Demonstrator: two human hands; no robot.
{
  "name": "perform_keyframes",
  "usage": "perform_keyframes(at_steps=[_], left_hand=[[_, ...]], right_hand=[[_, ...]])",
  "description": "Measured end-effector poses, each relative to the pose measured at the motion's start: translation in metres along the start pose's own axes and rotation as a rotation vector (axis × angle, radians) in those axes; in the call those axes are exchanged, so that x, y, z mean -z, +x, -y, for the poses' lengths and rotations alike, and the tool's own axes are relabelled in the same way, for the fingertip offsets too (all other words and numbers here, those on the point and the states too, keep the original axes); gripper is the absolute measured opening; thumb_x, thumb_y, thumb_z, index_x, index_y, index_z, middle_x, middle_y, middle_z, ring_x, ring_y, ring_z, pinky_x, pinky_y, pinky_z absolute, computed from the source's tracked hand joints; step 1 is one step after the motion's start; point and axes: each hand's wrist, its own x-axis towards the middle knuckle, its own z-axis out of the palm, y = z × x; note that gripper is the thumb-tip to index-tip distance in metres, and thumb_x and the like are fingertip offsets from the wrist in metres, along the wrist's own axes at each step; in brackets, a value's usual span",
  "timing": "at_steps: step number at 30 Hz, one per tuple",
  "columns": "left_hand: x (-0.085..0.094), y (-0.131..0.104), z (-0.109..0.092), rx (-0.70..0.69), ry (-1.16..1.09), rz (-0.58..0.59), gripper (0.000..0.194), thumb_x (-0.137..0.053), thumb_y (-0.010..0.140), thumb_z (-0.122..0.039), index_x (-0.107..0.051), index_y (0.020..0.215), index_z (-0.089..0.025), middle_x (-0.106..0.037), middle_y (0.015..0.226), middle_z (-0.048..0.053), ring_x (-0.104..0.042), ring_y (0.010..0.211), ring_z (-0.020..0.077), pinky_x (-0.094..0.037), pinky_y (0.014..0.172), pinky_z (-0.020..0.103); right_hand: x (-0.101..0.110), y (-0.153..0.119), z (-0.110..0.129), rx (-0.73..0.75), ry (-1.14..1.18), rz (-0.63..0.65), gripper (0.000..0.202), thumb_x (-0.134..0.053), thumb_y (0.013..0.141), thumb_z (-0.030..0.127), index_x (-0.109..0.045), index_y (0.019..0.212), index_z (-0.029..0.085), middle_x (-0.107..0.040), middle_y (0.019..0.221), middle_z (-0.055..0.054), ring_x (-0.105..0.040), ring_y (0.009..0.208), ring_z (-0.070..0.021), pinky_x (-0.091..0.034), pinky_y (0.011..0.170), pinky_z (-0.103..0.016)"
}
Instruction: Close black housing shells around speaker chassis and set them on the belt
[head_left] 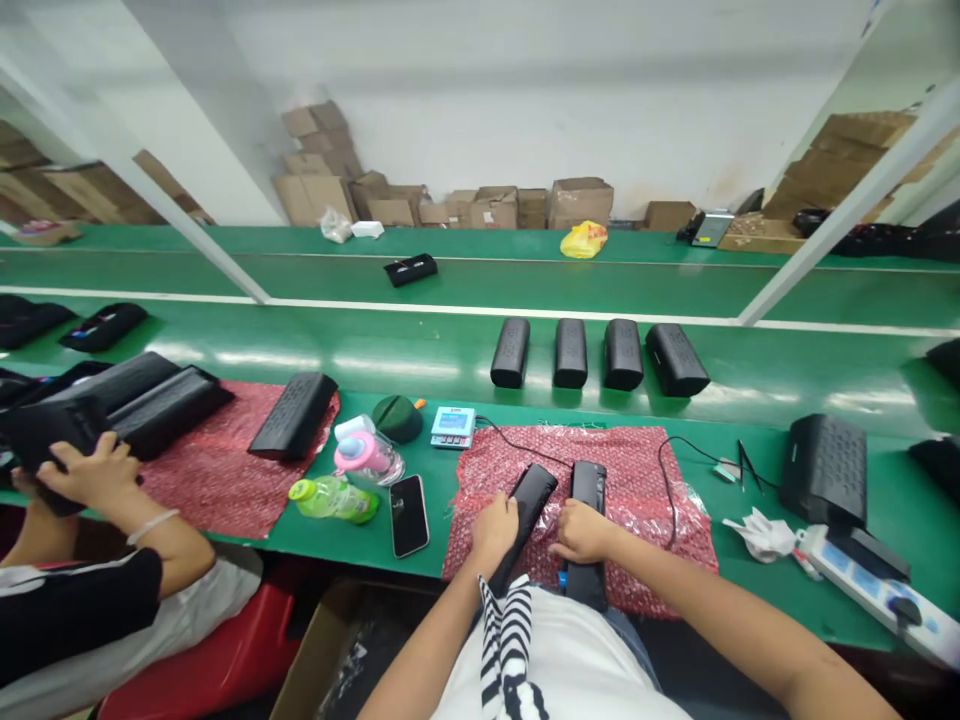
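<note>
My left hand (pixel 495 528) is closed around one long black casing part (pixel 535 488), which lies tilted over the red bubble wrap (pixel 480 470). Just to its right, a second black casing part (pixel 589 482) points straight away from me, its near end close to my lap. My right hand (pixel 582 532) is closed over that part's middle, with the fingertips at its left edge partly hidden. A small blue piece (pixel 562 578) shows below the right hand. From the small tester with a lit screen (pixel 453 427), a thin black cable runs to the far end of the right-hand part.
Several finished-looking black cases (pixel 511 352) stand on the green bench beyond. To the left are a phone (pixel 409 516), a green bottle (pixel 334 499) and a pink-lidded bottle (pixel 369 457). A power strip (pixel 874 590) lies right. A co-worker's hand (pixel 94 470) handles a black case at far left.
</note>
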Motion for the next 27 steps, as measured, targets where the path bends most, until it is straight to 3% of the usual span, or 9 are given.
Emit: perform_keyframes(at_steps=[4,8,15,27], left_hand=[[0.0,0.001,-0.01,-0.017,0.016,-0.016,0.04,-0.027,0.09,-0.037,-0.06,0.099,-0.017,-0.068,0.1,0.014,-0.064,0.095,0.0236,-0.043,0.081,0.033],[-0.004,0.003,-0.016,-0.033,0.022,-0.024,0.054,-0.022,0.091,-0.047,-0.066,0.094,-0.015,-0.069,0.1,0.016,-0.064,0.094,0.0242,-0.044,0.081,0.033],[-0.012,0.002,-0.013,-0.037,0.03,-0.06,0.061,-0.017,0.091,-0.051,-0.066,0.094,-0.014,-0.069,0.097,0.017,-0.065,0.092,0.0281,-0.045,0.078,0.037],[-0.008,0.014,-0.009,-0.005,0.044,-0.015,0.068,-0.012,0.09,-0.054,-0.068,0.098,-0.016,-0.07,0.099,0.015,-0.065,0.093,0.0257,-0.045,0.079,0.034]], right_hand=[[0.001,0.002,-0.004,-0.049,-0.007,0.014,0.042,-0.045,0.087,0.042,-0.071,0.068,0.014,-0.067,0.064,-0.01,-0.055,0.066,-0.0192,-0.035,0.072,-0.035],[-0.001,0.002,-0.001,-0.102,-0.025,0.014,0.036,-0.046,0.085,0.035,-0.071,0.069,0.014,-0.067,0.067,-0.011,-0.056,0.07,-0.021,-0.035,0.073,-0.036],[-0.002,0.002,0.003,-0.061,0.007,0.052,0.034,-0.045,0.086,0.03,-0.07,0.069,0.014,-0.068,0.069,-0.01,-0.057,0.067,-0.0187,-0.034,0.072,-0.035],[-0.005,-0.002,0.001,-0.08,-0.014,0.104,0.034,-0.042,0.083,0.028,-0.069,0.067,0.014,-0.069,0.069,-0.01,-0.058,0.062,-0.0169,-0.031,0.069,-0.034]])
